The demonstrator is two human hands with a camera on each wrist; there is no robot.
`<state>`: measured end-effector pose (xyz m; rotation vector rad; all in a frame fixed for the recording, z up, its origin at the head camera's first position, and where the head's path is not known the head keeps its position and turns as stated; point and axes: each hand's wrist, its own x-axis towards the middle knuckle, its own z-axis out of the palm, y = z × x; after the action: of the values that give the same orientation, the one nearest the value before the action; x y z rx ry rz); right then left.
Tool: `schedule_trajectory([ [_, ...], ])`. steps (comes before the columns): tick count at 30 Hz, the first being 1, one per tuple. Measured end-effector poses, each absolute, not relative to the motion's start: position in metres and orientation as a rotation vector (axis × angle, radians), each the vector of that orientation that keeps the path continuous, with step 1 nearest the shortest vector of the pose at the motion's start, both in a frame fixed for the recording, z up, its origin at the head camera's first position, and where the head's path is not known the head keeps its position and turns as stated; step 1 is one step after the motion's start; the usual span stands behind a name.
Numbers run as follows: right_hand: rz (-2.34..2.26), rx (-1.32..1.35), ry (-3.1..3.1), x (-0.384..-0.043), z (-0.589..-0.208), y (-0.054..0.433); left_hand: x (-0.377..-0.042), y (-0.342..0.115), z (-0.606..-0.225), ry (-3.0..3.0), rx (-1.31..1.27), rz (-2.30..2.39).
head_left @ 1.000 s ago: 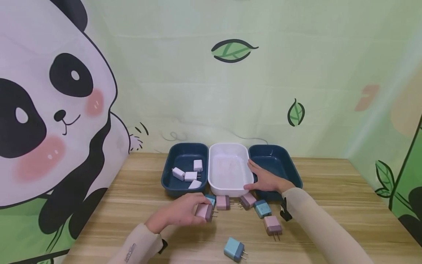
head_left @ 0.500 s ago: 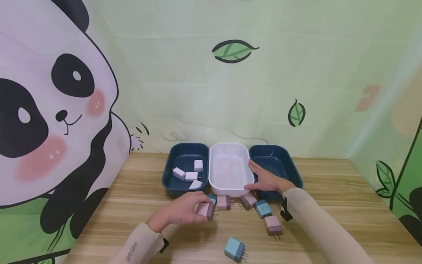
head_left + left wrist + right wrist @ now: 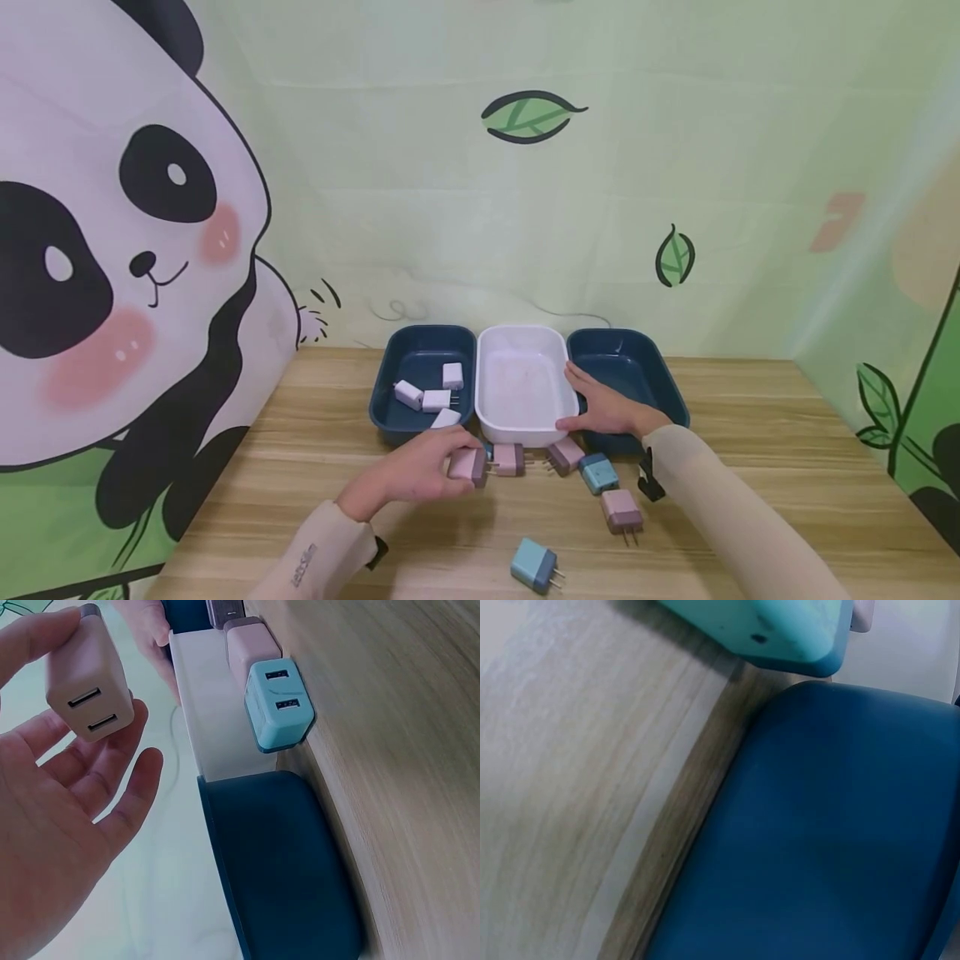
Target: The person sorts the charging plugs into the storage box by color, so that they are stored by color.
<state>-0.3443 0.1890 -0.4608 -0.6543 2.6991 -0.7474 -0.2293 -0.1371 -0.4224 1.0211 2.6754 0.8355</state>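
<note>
My left hand [image 3: 420, 467] pinches a pink USB wall charger [image 3: 467, 467], held above the table in front of the bins. In the left wrist view the same charger [image 3: 88, 682] turns its two USB ports to the camera, thumb and fingertips at its sides. My right hand [image 3: 607, 408] rests on the right rim of the white bin [image 3: 521, 435], thumb and fingers spread along the rim; the right wrist view does not show it. A light-blue charger [image 3: 281, 705], mostly hidden behind my left hand in the head view, lies by a pink charger [image 3: 508, 460] before the white bin.
The left dark-blue bin [image 3: 378, 408] holds several white chargers [image 3: 437, 401]. Another dark-blue bin [image 3: 660, 375] stands right of the white one. On the wooden table lie more pink chargers [image 3: 621, 510] and light-blue chargers [image 3: 534, 565]. A panda-print cloth [image 3: 420, 200] hangs behind.
My left hand has moved slightly up toward the bins with the pink charger, now covering more of the light-blue charger behind it. The right hand has stayed on the rim.
</note>
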Motion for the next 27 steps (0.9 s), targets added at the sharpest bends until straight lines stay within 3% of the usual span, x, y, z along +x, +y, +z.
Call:
schedule_trajectory([
  [27, -0.760, -0.644, 2.704, -0.343, -0.461, 0.189, -0.277, -0.116, -0.411, 2.832, 0.886, 0.793],
])
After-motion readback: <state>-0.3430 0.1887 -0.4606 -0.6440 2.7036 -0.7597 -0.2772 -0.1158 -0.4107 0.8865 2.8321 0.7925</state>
